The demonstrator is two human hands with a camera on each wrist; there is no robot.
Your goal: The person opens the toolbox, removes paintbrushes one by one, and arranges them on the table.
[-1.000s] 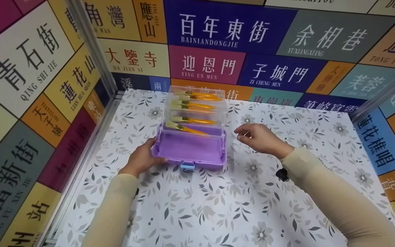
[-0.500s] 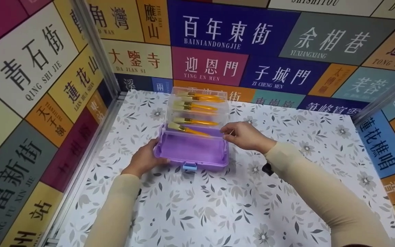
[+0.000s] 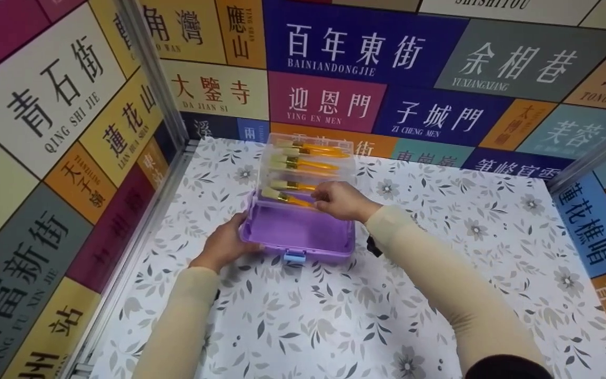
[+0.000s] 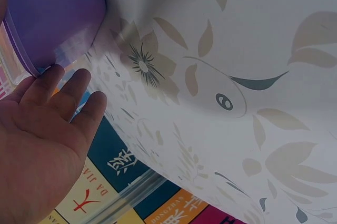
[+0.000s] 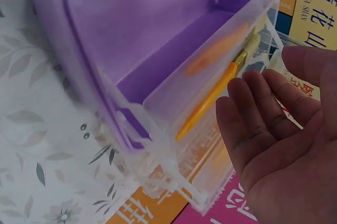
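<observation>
Steadying the purple box (image 3: 329, 257) at its left end with the left hand (image 3: 224, 243), thumb curling round the front corner and fingers lying along the side, presumably to prevent sliding on the floral tablecloth (image 3: 282, 326). Presenting the blue latch (image 3: 294, 256) at the near side and carrying the clear trays (image 5: 164, 107) in steps behind the base, likely for access to every tier. Holding the brushes (image 3: 298, 201) across those tiers, pale bristles leftward and orange handles rightward, probably suiting an approach from the right. Hovering at the lower tiers with the right hand (image 3: 342, 201), fingers loosely bending and thumb standing apart in the right wrist view; grasping nothing visible, and leaving contact with a handle impossible to tell.

Differing from one second ago in the right hand's place: lying well right of the purple box then, reaching the right edge half a second ago, covering handle ends now. Keeping the left hand and purple box together as before.
</observation>
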